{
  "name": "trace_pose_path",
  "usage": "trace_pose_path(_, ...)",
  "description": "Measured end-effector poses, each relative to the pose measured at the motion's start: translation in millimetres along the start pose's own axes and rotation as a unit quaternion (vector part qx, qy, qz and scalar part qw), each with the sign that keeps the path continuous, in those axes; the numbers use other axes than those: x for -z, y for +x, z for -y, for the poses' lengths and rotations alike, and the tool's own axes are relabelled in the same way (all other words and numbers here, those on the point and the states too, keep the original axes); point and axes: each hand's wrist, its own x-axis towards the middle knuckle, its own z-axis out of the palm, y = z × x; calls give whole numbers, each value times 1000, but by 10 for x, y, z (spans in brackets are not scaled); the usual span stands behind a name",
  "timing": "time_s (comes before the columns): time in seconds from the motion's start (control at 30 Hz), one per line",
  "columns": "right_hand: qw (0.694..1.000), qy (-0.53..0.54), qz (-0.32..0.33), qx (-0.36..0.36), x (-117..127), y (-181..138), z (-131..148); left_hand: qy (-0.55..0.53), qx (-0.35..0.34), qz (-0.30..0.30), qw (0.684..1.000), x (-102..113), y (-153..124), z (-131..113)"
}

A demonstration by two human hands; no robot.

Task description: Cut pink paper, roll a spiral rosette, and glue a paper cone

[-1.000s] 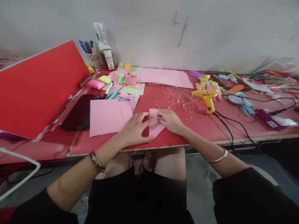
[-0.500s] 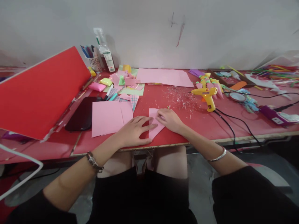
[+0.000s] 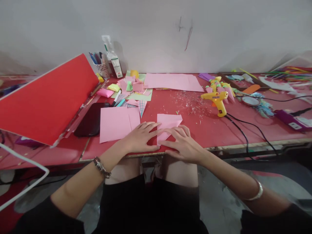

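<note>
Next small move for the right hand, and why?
Probably slide the right hand along the slanted lower-right edge of the small pink paper, pressing lightly. That side looks folded, the right hand's spread fingers lie over it, and the left hand reaches over the paper's left edge, which should help steady it.

the right hand [image 3: 184, 144] hides the lower right of the folded pink paper [image 3: 168, 121]. pink sheets [image 3: 114, 123] cover part of the black device [image 3: 87, 120]. the view's left edge cuts off the red board [image 3: 51, 100]. print on the bottle label [image 3: 116, 66] is too small to read.
</note>
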Motion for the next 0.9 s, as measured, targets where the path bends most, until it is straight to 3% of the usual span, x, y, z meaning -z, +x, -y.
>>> trace_pose_path(0.13, 1000, 18, 11, 10, 3, -98, 10, -4, 5, 20, 1000, 22, -5, -6)
trace_pose_path(0.43, 991, 23, -11, -131, 53, -184, -273, -15, 12, 32, 999, 36, 2, -16)
trace_pose_path(0.73, 976, -25, -27, -216, 62, -290, -632, -19, 16, 51, 998, 53, -9, -12)
trace_pose_path(0.9, 978, -38, -34, -202, 67, -220, -587, -24, 5, 77, 997, 129, -1, -21)
